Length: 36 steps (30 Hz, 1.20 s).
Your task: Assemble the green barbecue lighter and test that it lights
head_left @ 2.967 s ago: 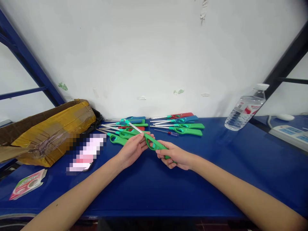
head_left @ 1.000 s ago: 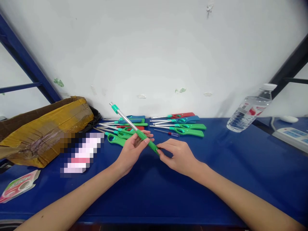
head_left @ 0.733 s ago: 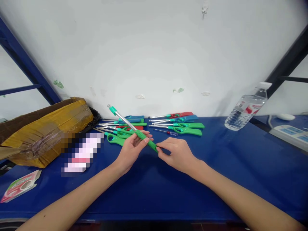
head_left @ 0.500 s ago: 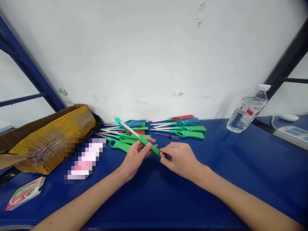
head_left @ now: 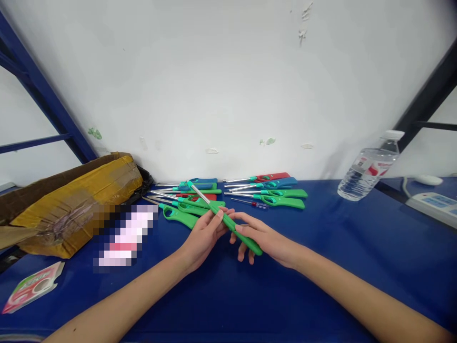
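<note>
A green long-neck lighter (head_left: 250, 239) is held between my two hands, its metal neck slanting up and left and its handle end pointing down and right. The thumb and fingers of my left hand (head_left: 206, 233) close around it where the neck meets the handle. Lower on the handle, my right hand (head_left: 266, 237) rests its thumb on top, with the other fingers loosely curled behind and below. Behind the hands, several green, blue and red long-neck lighters (head_left: 183, 217) lie at the left, and another row of lighters (head_left: 283, 202) lies at the right.
A small clear-handled screwdriver (head_left: 259, 205) lies below the right row. At the left are a taped cardboard box (head_left: 76, 209) and a torn printed card piece (head_left: 34, 288). A water bottle (head_left: 369, 166) and a white power strip (head_left: 433, 206) stand at the right on the blue table (head_left: 221, 305).
My right hand has loosened its pinch at the handle end, its fingers spreading so that the end shows. The lighter's tip has moved right and slightly down in view.
</note>
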Each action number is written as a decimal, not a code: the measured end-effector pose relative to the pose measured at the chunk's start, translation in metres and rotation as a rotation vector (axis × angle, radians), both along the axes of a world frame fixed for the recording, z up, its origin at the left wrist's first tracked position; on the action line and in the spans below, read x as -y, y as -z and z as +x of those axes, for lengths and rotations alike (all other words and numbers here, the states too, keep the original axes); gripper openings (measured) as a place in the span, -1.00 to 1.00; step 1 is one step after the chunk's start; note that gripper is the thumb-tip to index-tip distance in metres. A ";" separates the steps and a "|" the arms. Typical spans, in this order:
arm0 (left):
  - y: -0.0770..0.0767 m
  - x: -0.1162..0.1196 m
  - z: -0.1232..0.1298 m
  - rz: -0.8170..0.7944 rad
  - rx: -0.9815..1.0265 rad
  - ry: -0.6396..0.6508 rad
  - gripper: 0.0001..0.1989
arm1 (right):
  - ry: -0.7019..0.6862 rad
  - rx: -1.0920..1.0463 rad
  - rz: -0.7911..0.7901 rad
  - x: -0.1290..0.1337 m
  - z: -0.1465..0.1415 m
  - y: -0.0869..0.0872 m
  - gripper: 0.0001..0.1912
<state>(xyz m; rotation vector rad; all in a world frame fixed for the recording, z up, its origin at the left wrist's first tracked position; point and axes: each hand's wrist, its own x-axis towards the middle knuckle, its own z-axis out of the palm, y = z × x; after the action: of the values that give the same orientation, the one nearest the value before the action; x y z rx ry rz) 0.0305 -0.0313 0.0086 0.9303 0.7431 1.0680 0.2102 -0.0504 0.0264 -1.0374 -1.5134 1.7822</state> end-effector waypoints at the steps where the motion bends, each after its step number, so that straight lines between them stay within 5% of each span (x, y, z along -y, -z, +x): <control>1: 0.000 0.000 0.000 0.006 0.004 0.001 -0.62 | -0.014 -0.036 -0.026 0.001 0.000 0.000 -0.57; 15: 0.004 0.001 0.004 -0.019 -0.084 0.046 -0.50 | 0.097 0.054 -0.100 0.005 -0.008 0.002 -0.76; 36: 0.006 0.002 0.005 -0.022 -0.091 0.045 -0.53 | 0.106 0.019 -0.115 0.006 -0.013 0.007 -0.75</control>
<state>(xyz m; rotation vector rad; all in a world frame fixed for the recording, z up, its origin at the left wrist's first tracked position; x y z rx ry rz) 0.0350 -0.0333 0.0030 0.9776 0.8035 0.9818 0.1975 -0.0563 0.0191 -1.1713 -1.3543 1.8072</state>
